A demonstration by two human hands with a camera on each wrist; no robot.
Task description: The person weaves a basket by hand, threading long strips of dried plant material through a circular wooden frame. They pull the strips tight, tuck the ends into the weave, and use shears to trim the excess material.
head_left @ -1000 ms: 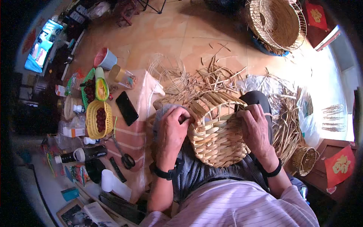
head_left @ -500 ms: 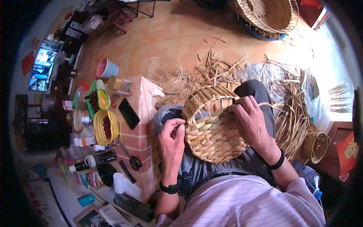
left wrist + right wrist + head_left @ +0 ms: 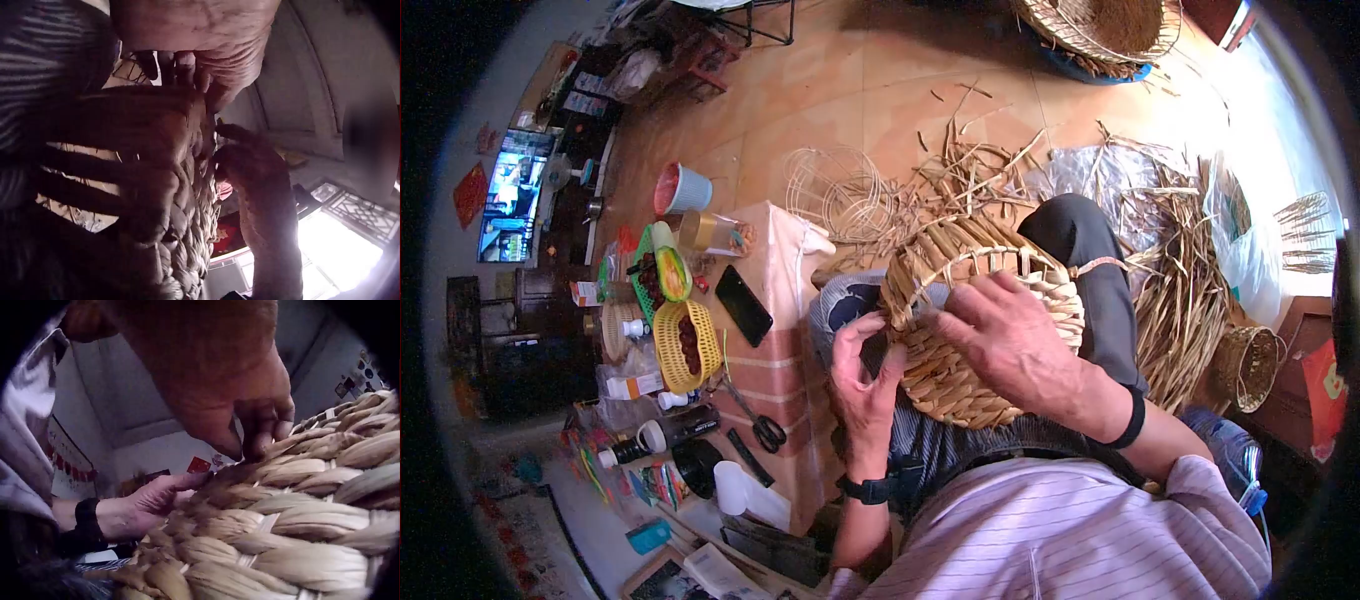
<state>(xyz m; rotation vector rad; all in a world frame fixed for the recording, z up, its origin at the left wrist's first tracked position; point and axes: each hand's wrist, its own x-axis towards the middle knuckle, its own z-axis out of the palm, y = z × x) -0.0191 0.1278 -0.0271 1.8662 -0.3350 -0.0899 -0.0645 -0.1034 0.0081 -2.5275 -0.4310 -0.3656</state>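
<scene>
A partly woven basket (image 3: 945,385) of pale flat plant strips rests on the person's lap, its open side facing away and upright stakes showing along the rim. At the basket's left edge, the left hand (image 3: 865,385) pinches the rim between thumb and fingers. The right hand (image 3: 1025,345) reaches across the top of the basket toward the left hand. In the right wrist view its thumb and fingertips pinch a strip (image 3: 294,447) at the woven edge. The left wrist view shows both hands close together at the rim, over thick twisted weave (image 3: 181,206).
Loose dry strips (image 3: 1170,290) lie on the floor at right, near a small basket (image 3: 1248,368). At left, a cloth-covered table (image 3: 775,400) bears a phone (image 3: 743,305), scissors (image 3: 750,415) and a yellow basket (image 3: 662,345). A large round basket (image 3: 1100,25) stands at the back.
The right hand has moved left across the rim, from the basket's right side to near the left hand. The left hand stays at the left edge; the head view has shifted a little.
</scene>
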